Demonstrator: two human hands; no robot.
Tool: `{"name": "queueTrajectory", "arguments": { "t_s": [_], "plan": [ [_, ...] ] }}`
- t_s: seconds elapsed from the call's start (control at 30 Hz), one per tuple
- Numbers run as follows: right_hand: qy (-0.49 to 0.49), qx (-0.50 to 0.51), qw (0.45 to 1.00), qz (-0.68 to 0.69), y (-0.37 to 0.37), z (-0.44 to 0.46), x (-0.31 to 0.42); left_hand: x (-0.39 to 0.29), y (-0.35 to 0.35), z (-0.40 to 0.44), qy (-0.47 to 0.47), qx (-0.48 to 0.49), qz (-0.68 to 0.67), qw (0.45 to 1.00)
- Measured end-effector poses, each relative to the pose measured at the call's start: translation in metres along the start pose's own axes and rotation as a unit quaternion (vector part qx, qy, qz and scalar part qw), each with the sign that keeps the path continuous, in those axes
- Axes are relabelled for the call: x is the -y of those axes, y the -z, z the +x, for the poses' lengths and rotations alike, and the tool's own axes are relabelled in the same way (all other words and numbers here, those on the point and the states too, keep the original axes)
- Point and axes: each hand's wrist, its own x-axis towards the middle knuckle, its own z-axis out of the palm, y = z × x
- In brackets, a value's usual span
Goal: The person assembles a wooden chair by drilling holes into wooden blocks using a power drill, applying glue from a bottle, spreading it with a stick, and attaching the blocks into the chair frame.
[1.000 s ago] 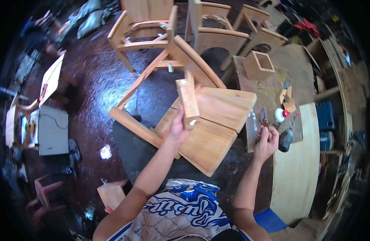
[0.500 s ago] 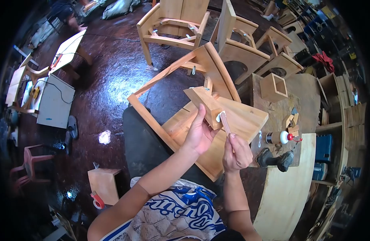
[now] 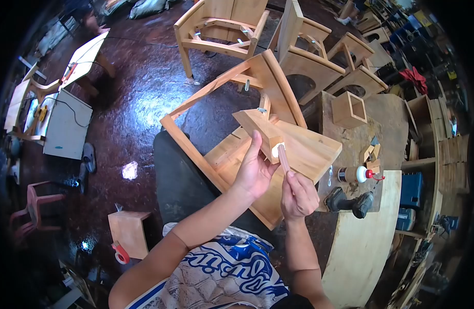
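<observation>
My left hand [image 3: 255,172] holds a short wooden block [image 3: 259,130], its thumb along one side. White glue [image 3: 276,149] covers part of the block's near end. Pinched in my right hand [image 3: 299,194] is a thin flat stick [image 3: 283,158], its tip touching the glued end. Beneath and beyond the block lies a tilted wooden chair frame [image 3: 193,149] with a broad wooden panel [image 3: 309,147]. A glue bottle with a red cap [image 3: 358,174] lies on the workbench to the right.
On the workbench [image 3: 386,121] are an open wooden box [image 3: 348,110], wood offcuts [image 3: 371,154] and a dark power tool [image 3: 350,202]. Wooden chairs [image 3: 221,31] stand beyond. At lower left are a box [image 3: 130,234], red tape [image 3: 120,253] and a plastic chair [image 3: 38,206].
Since the first frame, the stick has come from the bench side to the block's end. The block has turned in my left hand, and the view has shifted. Over the last half second little differs.
</observation>
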Motion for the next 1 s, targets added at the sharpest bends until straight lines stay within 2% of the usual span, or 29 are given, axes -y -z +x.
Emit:
{"name": "queueTrajectory", "arguments": {
  "t_s": [0.1,0.17,0.3,0.43,0.53,0.8,1.0],
  "plan": [
    [0.008,0.017,1.0,0.004,0.003,0.002,-0.001,0.0,0.001,-0.001,0.029,-0.001,-0.016,0.999],
    [0.051,0.028,0.998,0.031,0.006,0.003,-0.004,-0.003,-0.002,-0.003,0.034,0.001,-0.016,0.999],
    [0.049,0.04,0.998,0.01,0.009,0.007,-0.007,-0.003,0.006,-0.003,0.077,0.012,-0.027,0.997],
    [0.09,0.059,0.994,0.03,0.014,0.009,-0.01,-0.008,0.005,-0.004,0.063,0.012,-0.024,0.998],
    [0.087,0.078,0.993,0.023,0.016,0.013,-0.009,-0.01,0.004,-0.007,0.081,-0.008,-0.079,0.994],
    [0.092,0.089,0.992,0.02,0.018,0.015,-0.008,-0.012,-0.002,-0.01,0.09,-0.034,-0.063,0.993],
    [0.157,0.095,0.983,0.019,0.021,0.016,-0.019,-0.012,-0.004,-0.014,0.105,-0.07,-0.031,0.991]
  ]
}}
